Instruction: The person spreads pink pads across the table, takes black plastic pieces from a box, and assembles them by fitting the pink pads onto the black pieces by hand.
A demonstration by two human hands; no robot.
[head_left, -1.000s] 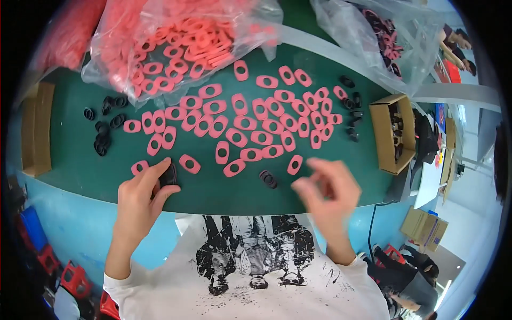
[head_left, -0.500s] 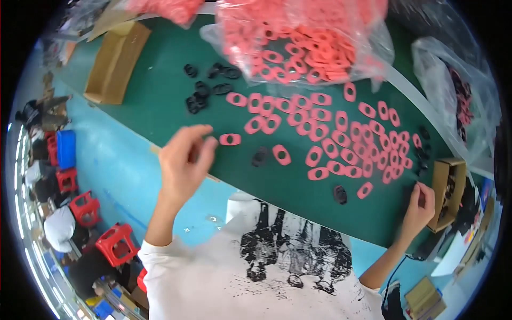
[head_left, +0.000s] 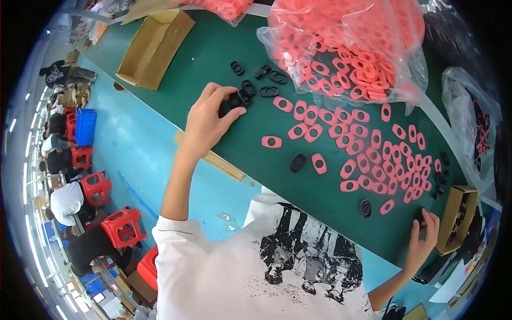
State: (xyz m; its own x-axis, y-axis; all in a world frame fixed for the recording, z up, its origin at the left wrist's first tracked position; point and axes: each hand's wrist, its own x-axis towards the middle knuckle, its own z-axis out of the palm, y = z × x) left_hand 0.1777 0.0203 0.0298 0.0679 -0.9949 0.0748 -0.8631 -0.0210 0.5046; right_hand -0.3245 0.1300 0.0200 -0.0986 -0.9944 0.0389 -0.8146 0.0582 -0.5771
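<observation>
On the near left part of the green table (head_left: pixel 213 58), in the head view, the person's left hand (head_left: pixel 216 114) reaches in among a small cluster of black pieces (head_left: pixel 247 88). Its thumb and fingers are spread apart and curve around some of them; whether they grip one cannot be told. More black pieces lie just beyond the fingertips, between the hand and a large clear bag (head_left: pixel 346 18) packed with pinkish-red rings (head_left: pixel 368 72).

At the table's near edge on the right, the right hand (head_left: pixel 422 230) has its fingers bent and the thumb drawn toward them, pinching a dark piece (head_left: pixel 420 215) that the fingers partly cover. Just beside this hand stands an open cardboard box (head_left: pixel 449 212) with dark items inside; near the box, a few black parts (head_left: pixel 440 181) sit at the end of the spread of pieces.

Between the two hands, many flat pink pieces (head_left: pixel 376 138), each with an oval hole, lie scattered on the table, some touching. On their near side rest a lone black oval (head_left: pixel 298 162), close to a single pink piece, and a dark oval with a pinkish edge (head_left: pixel 365 208).

A longer cardboard tray (head_left: pixel 154 50) stands at the upper left. Beyond the table, red stools (head_left: pixel 124 228) and a blue bin (head_left: pixel 86 127) stand on the blue floor (head_left: pixel 128 160).
</observation>
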